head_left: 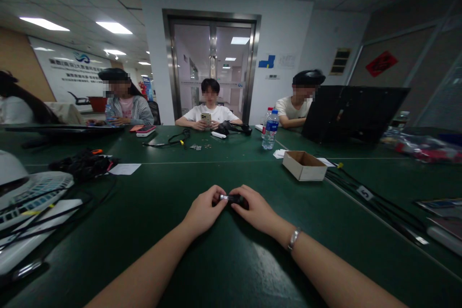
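A small black cylindrical object [236, 199] with a shiny silver end lies sideways between my hands, just over the green table [202, 274]. My right hand [254, 209] is wrapped round its black part, and a silver band [294, 239] circles that wrist. At the silver end, the thumb and fingers of my left hand [204, 209] are closed in a pinch. The fingertips of both hands nearly meet. What exactly the object is, I cannot make out.
An open cardboard box [305, 173] stands ahead to the right, with bottles [270, 132] behind it. Black cables [378, 202] run along the right. At left are a white fan-like thing [32, 197] and tangled black cords [81, 163]. Several people sit across the table.
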`<state>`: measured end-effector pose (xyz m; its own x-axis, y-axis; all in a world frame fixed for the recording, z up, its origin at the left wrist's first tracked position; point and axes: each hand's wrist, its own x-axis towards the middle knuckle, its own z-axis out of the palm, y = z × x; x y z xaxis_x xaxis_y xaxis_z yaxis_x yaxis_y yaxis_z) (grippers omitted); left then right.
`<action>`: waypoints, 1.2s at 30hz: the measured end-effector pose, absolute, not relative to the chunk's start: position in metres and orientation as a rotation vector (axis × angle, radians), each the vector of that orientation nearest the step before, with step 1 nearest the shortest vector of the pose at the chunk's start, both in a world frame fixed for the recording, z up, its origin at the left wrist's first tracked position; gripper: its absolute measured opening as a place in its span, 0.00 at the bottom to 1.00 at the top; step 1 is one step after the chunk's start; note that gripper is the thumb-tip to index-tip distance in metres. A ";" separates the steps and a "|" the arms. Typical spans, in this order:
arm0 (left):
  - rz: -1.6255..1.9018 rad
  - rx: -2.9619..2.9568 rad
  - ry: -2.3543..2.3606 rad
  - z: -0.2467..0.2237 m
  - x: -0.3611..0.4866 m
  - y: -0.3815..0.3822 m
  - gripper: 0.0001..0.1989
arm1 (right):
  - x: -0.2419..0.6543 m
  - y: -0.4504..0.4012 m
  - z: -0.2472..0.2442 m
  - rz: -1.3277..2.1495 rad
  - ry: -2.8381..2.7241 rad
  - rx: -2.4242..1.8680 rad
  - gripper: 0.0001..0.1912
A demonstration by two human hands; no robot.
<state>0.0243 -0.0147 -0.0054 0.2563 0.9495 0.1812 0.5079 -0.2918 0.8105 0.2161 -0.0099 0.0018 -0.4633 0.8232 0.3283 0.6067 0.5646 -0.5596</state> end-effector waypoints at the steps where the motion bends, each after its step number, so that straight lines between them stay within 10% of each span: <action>1: 0.912 1.909 1.318 -0.006 0.024 -0.015 0.10 | 0.216 -0.010 0.002 0.493 -2.226 -1.141 0.11; 36: 1.021 1.859 1.215 0.000 0.025 -0.015 0.10 | 0.216 -0.011 0.004 0.505 -2.205 -1.138 0.11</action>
<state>0.0246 -0.0149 -0.0005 0.2553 0.9361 0.2421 0.3993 -0.3301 0.8553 0.2157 -0.0112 0.0044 -0.4523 0.8264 0.3353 0.5979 0.5599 -0.5736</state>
